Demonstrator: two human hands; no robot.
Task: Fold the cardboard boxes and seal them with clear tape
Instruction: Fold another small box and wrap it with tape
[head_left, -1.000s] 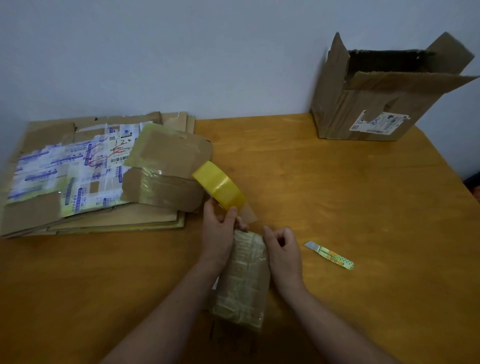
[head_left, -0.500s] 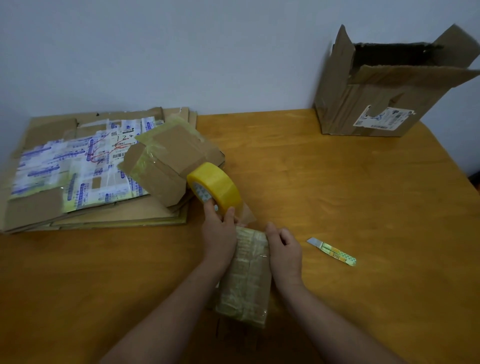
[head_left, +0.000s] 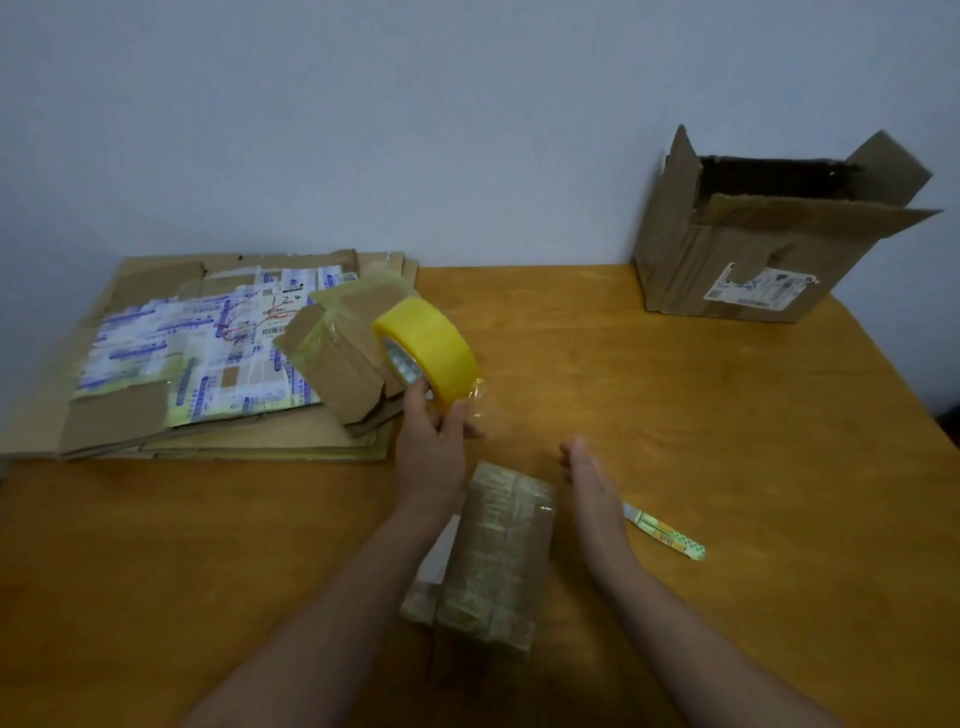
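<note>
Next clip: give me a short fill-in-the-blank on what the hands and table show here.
1. The left hand grips a ____ tape roll.
2. The right hand holds ____.
3. The cutter lies to the ____ of the small taped box.
4. The flattened cardboard is stacked on the table at its ____ side.
Missing words: yellow; nothing; right; left.

Support: orange-brown wooden table (head_left: 675, 415), set against a pale wall.
Left of frame: stack of flattened cardboard (head_left: 208, 364), top sheet covered in printed labels, lying flat near the far edge.
Upper right: open cardboard box (head_left: 753, 270), upright, flaps raised, by the wall.
Lower centre: small taped box (head_left: 498, 561).
Just right of it: patterned cutter (head_left: 665, 532), lying flat.
</note>
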